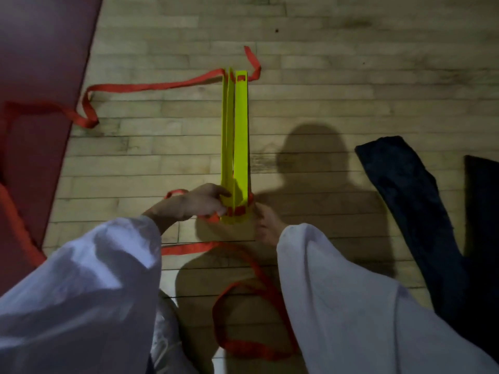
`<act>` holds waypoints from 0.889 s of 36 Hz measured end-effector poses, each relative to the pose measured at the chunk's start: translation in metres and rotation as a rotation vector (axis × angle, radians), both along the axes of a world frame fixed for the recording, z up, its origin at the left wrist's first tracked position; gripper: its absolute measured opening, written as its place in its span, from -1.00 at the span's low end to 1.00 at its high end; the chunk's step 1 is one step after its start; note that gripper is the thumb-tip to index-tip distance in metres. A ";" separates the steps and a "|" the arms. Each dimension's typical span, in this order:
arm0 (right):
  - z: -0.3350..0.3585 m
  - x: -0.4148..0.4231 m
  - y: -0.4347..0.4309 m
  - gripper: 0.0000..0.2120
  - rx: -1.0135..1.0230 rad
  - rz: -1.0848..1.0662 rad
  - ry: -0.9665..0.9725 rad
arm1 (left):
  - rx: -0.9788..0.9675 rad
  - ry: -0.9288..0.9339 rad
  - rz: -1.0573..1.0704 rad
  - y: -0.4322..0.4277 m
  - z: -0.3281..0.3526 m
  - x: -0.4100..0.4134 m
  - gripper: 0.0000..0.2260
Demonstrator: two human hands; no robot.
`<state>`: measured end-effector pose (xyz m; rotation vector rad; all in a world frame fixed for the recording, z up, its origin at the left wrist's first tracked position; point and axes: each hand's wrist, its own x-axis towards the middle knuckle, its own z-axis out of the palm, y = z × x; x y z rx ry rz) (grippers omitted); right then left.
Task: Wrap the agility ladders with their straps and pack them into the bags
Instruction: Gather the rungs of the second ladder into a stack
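A stack of yellow ladder rungs [237, 136] stands on edge on the wooden floor, running away from me. My left hand [199, 203] grips the near end of the stack, fingers curled round the rungs. My right hand [266, 225] sits against the same end from the right, in shadow and blurred; its grip is unclear. Red straps run from the stack: one [151, 86] trails off the far end to the left, another [251, 314] loops on the floor between my arms. A dark bag [413, 211] lies on the floor at the right.
A dark red mat [40, 76] covers the floor along the left side, with part of the strap lying on it. A second dark cloth piece [483, 206] lies at the right edge. My white sleeves fill the lower view.
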<state>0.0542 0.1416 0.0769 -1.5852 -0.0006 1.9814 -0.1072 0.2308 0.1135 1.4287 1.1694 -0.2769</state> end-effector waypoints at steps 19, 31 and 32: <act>0.083 -0.002 -0.007 -0.84 -0.002 -0.257 0.090 | -0.402 -0.227 0.422 -0.039 0.117 0.004 -0.76; 0.205 0.003 -0.037 -0.50 0.299 -0.139 0.089 | -0.101 -0.210 0.511 -0.104 0.218 0.034 -0.69; 0.214 0.003 -0.042 -0.52 0.306 -0.132 0.118 | -0.083 -0.214 0.525 -0.111 0.225 0.036 -0.72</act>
